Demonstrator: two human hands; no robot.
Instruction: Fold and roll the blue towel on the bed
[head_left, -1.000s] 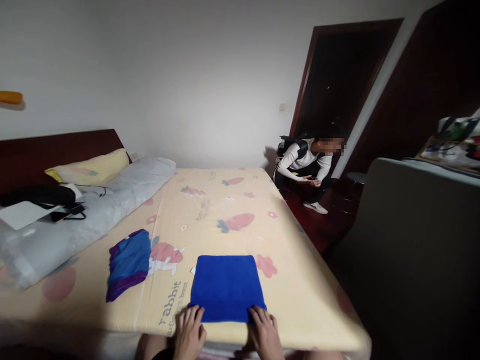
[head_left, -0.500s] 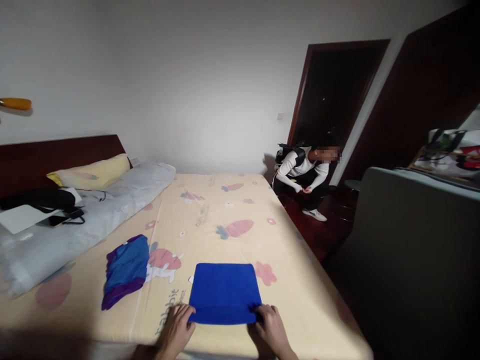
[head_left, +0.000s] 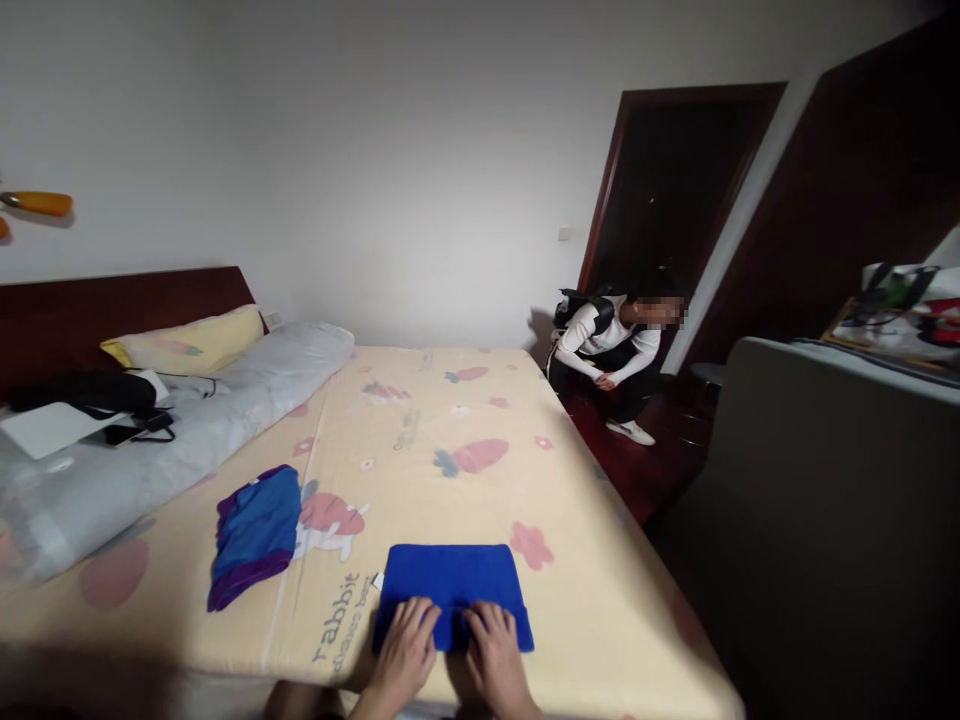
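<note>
A folded deep-blue cloth (head_left: 454, 568) lies flat near the bed's front edge, a small white tag sticking out at its left side. My left hand (head_left: 409, 640) rests on the cloth's near left part, fingers slightly bent and laid on top. On the near right part lies my right hand (head_left: 495, 645), its fingers spread over the fabric. Both hands are close together, with a strip of blue showing between them. Further left is a folded blue cloth item with purple edges (head_left: 255, 535), apart from both hands.
The bed (head_left: 420, 410) has a cream sheet with carrot prints. A grey-white roll (head_left: 247, 390) lies along its left, with a yellow pillow (head_left: 187, 340), white flat object (head_left: 52, 428) and phone (head_left: 124, 435). A person (head_left: 604, 345) crouches beyond; a grey panel (head_left: 817, 520) stands right.
My hands have left the cloth's near corners and moved inward onto its top. The cloth's far edge sits slightly nearer to me. The view has shifted a little.
</note>
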